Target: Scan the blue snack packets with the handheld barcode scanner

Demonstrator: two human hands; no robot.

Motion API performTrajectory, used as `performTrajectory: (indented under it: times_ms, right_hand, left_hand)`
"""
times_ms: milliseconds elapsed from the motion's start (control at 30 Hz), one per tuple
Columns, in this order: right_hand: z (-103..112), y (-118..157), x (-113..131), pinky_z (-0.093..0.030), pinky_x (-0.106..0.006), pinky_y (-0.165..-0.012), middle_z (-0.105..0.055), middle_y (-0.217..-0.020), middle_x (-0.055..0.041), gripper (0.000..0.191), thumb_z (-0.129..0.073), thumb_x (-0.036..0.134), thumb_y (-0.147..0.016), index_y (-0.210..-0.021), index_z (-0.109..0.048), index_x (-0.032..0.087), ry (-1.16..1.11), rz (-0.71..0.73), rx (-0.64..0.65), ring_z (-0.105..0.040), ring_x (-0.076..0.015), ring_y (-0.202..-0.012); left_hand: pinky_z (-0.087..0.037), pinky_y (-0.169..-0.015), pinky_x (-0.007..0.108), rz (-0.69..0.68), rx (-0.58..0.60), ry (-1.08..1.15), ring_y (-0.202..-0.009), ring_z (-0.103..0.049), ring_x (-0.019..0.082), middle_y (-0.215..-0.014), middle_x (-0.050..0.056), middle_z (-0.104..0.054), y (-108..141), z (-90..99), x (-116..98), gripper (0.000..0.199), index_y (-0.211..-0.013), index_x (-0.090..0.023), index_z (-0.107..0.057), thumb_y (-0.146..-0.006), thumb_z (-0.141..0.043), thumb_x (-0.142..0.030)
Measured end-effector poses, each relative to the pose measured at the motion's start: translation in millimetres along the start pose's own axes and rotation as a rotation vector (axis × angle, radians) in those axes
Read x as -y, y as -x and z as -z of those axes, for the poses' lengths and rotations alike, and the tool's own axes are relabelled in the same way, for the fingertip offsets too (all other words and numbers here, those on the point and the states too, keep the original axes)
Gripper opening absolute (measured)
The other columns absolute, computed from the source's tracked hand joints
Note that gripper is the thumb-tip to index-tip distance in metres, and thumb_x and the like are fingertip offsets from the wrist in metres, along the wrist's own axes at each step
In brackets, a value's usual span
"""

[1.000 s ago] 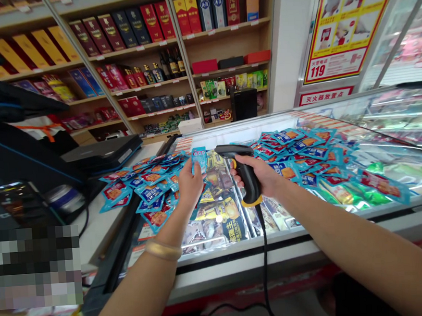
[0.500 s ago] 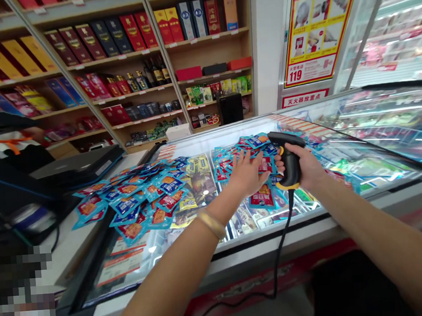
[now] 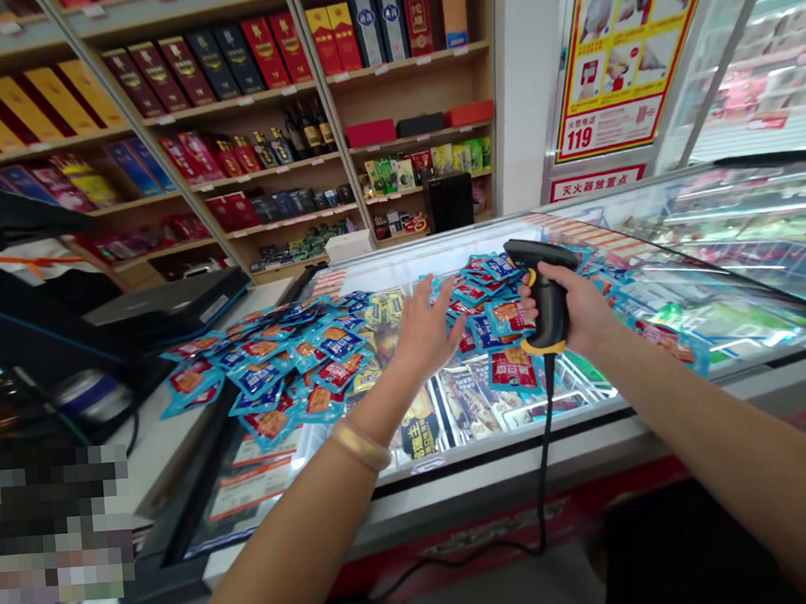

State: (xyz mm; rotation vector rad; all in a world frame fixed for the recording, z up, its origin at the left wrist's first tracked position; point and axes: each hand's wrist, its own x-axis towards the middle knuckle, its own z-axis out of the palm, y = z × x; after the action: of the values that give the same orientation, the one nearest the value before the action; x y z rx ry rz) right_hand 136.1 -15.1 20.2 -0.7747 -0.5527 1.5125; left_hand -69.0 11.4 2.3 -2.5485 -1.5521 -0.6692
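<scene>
My right hand [image 3: 580, 313] is wrapped round the grip of a black and yellow barcode scanner [image 3: 550, 305], its cord hanging down over the freezer front. Fingers spread, my left hand [image 3: 424, 333] holds nothing and hovers over the glass freezer top between two groups of snack packets. A gold bangle [image 3: 361, 445] is on that wrist. To its left spreads a heap of blue-edged snack packets [image 3: 265, 376], some red and some dark blue. On its right lies a second group, with a red snack packet [image 3: 513, 370] at the near side, below the scanner.
The chest freezer [image 3: 456, 471] shows ice cream packs [image 3: 465, 399] through its glass. On the left counter are a black flat device [image 3: 168, 300] and dark equipment. Behind stand shelves of boxed bottles [image 3: 265, 54]. A white box [image 3: 349, 245] stands beyond the freezer.
My left hand has moved left, away from the packets near the scanner, towards the gap beside the left heap. The scanner stays in my right hand. The view has shifted slightly.
</scene>
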Motion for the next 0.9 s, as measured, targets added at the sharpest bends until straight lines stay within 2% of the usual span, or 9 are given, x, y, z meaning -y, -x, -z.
performTrajectory:
  times_ms: [100, 200, 333, 433, 533, 767, 900]
  right_hand:
    - [-26.3, -1.3, -15.0, -0.045, -0.019, -0.039, -0.055, -0.060, -0.0010, 0.013, -0.059, 0.029, -0.085, -0.077, -0.056, 0.018, 0.016, -0.026, 0.090, -0.048, -0.0103, -0.047]
    - [-57.7, -5.4, -37.3, -0.045, -0.019, -0.040, -0.056, -0.060, -0.0006, 0.016, -0.060, 0.029, -0.086, -0.076, -0.056, 0.017, 0.065, -0.110, 0.177, -0.048, -0.0096, -0.046]
    - [-91.0, -14.6, -69.9, -0.042, -0.018, -0.039, -0.054, -0.057, -0.0005, 0.019, -0.056, 0.028, -0.088, -0.074, -0.056, 0.015, 0.112, -0.263, 0.255, -0.048, -0.0091, -0.045]
    - [-98.6, -19.6, -89.4, -0.042, -0.018, -0.041, -0.053, -0.058, -0.0011, 0.022, -0.054, 0.027, -0.090, -0.072, -0.057, 0.014, 0.127, -0.316, 0.305, -0.048, -0.0089, -0.046]
    - [-92.9, -20.0, -99.2, -0.041, -0.018, -0.042, -0.054, -0.059, -0.0014, 0.023, -0.052, 0.026, -0.091, -0.072, -0.057, 0.014, 0.162, -0.344, 0.304, -0.047, -0.0087, -0.047]
    - [-78.0, -17.9, -97.8, -0.041, -0.019, -0.043, -0.053, -0.058, -0.0011, 0.020, -0.055, 0.028, -0.087, -0.073, -0.058, 0.014, 0.136, -0.374, 0.307, -0.046, -0.0091, -0.047]
    - [-78.2, -17.3, -97.2, -0.041, -0.019, -0.043, -0.053, -0.060, -0.0012, 0.021, -0.055, 0.029, -0.088, -0.073, -0.059, 0.014, 0.138, -0.366, 0.309, -0.048, -0.0090, -0.048]
  left_hand:
    - [-0.023, -0.116, 0.049, 0.167, -0.050, -0.108, -0.144, -0.026, 0.032, -0.154, 0.019, -0.030, 10.1, 18.7, 43.1, 0.061, -0.147, -0.016, -0.035, -0.090, -0.049, -0.034]
    - [-0.026, -0.114, 0.050, 0.337, -0.074, -0.232, -0.141, -0.030, 0.034, -0.151, 0.016, -0.036, 24.6, 34.3, 84.5, 0.064, -0.146, -0.021, -0.038, -0.086, -0.053, -0.037]
    - [-0.027, -0.111, 0.052, 0.469, 0.030, -0.333, -0.138, -0.034, 0.036, -0.147, 0.016, -0.042, 45.2, 44.4, 117.3, 0.076, -0.145, -0.024, -0.039, -0.078, -0.059, -0.054]
    - [-0.026, -0.111, 0.053, 0.496, 0.147, -0.345, -0.135, -0.036, 0.038, -0.145, 0.015, -0.045, 54.0, 44.0, 123.4, 0.082, -0.144, -0.023, -0.040, -0.074, -0.059, -0.062]
    - [-0.029, -0.109, 0.050, 0.498, 0.176, -0.327, -0.131, -0.042, 0.037, -0.143, 0.014, -0.048, 55.6, 42.3, 121.7, 0.081, -0.143, -0.021, -0.040, -0.075, -0.058, -0.060]
    - [-0.039, -0.101, 0.051, 0.466, 0.085, -0.270, -0.121, -0.051, 0.039, -0.132, 0.016, -0.057, 55.4, 41.7, 119.8, 0.073, -0.139, -0.021, -0.046, -0.074, -0.064, -0.048]
    - [-0.038, -0.104, 0.050, 0.431, -0.081, -0.056, -0.122, -0.051, 0.038, -0.130, 0.016, -0.059, 55.0, 40.5, 122.7, 0.066, -0.128, -0.019, -0.056, -0.066, -0.072, -0.038]
